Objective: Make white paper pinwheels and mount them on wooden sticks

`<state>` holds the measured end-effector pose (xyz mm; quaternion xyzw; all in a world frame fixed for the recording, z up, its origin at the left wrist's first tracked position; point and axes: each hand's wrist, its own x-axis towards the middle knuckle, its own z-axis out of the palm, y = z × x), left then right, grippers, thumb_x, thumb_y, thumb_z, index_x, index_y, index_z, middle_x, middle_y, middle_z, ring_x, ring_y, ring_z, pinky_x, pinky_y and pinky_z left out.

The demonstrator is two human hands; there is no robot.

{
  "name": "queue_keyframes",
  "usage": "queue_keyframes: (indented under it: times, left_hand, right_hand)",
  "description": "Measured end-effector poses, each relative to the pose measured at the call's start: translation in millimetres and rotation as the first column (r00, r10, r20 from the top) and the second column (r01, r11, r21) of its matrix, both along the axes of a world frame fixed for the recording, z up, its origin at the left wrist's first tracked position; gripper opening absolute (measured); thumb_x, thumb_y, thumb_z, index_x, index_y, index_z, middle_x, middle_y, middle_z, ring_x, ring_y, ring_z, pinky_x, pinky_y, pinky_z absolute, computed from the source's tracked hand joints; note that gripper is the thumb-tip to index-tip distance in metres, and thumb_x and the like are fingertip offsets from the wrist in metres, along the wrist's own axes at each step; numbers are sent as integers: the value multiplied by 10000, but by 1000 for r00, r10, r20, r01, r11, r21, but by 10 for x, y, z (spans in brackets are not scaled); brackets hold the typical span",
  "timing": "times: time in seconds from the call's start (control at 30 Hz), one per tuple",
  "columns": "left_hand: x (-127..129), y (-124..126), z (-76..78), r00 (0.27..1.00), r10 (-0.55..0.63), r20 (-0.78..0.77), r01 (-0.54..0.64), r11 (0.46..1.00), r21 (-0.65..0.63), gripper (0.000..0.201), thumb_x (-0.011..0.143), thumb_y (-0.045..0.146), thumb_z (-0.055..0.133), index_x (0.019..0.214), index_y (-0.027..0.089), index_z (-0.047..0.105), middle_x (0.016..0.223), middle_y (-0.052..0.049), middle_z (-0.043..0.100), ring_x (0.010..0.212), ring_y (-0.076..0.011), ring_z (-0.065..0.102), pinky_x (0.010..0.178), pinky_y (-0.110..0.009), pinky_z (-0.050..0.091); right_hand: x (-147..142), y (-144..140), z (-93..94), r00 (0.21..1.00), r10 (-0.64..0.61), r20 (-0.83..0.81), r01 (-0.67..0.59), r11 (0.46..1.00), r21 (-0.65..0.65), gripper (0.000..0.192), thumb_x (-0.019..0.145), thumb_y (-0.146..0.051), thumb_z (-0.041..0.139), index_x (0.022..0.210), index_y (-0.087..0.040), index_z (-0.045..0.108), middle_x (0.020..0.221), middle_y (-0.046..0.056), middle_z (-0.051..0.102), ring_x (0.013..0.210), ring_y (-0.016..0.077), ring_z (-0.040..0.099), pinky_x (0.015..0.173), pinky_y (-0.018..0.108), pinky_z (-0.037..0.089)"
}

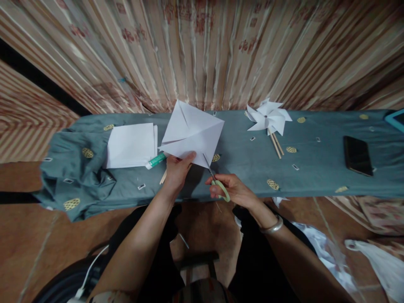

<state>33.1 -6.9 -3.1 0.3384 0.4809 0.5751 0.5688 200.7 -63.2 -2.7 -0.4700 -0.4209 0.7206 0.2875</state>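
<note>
My left hand (177,171) grips the lower edge of a square white sheet of paper (192,131), thumb on top. The sheet is held above the cloth-covered table, with creases and slits running inward from its corners. Green-handled scissors (222,190) are in my right hand (232,188), fingers through the handles. Their blades meet the sheet at its lower right corner. Beneath my left hand, a green and white tube (156,160) and the ends of wooden sticks (163,177) show in part.
A stack of white paper (131,145) lies on the left of the table (315,168). Paper pinwheels (268,117) on wooden sticks lie right of centre. Farther right are a black phone (357,155) and a blue-edged device (396,120). A curtain (202,54) hangs behind.
</note>
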Motion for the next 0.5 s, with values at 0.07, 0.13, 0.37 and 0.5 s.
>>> queue_keyframes:
  times: [0.07,0.13,0.37,0.5]
  left_hand:
    - [0,-1,7,1000,2,17,-2,1000,9,328,624,261,776,934,180,705,924,-33,745,859,-202,680,850,-326,530]
    - [2,1,7,1000,4,28,-4,1000,14,329,620,248,780,934,184,706,909,-25,744,847,-197,678,841,-319,528]
    - [7,11,-5,999,30,40,-31,999,24,317,594,253,790,887,171,703,858,-31,732,787,-192,665,792,-314,527]
    - [8,15,-7,998,37,49,-39,999,26,293,594,246,791,864,176,702,846,-31,723,789,-194,662,808,-329,526]
  right_hand:
    - [-6,-2,-9,1000,-3,12,3,1000,6,422,580,-449,862,831,-158,689,567,-35,637,515,62,538,470,176,395]
    - [-9,0,-19,1000,-6,21,6,1000,9,434,578,-461,861,837,-157,693,567,-35,633,512,64,541,464,179,399]
    - [-7,1,-69,999,-30,16,31,999,-28,466,536,-463,882,823,-148,695,572,-40,622,510,57,553,467,165,410]
    - [-10,0,-89,999,-35,3,35,998,-50,477,531,-474,883,833,-153,699,588,-38,619,525,65,569,483,177,436]
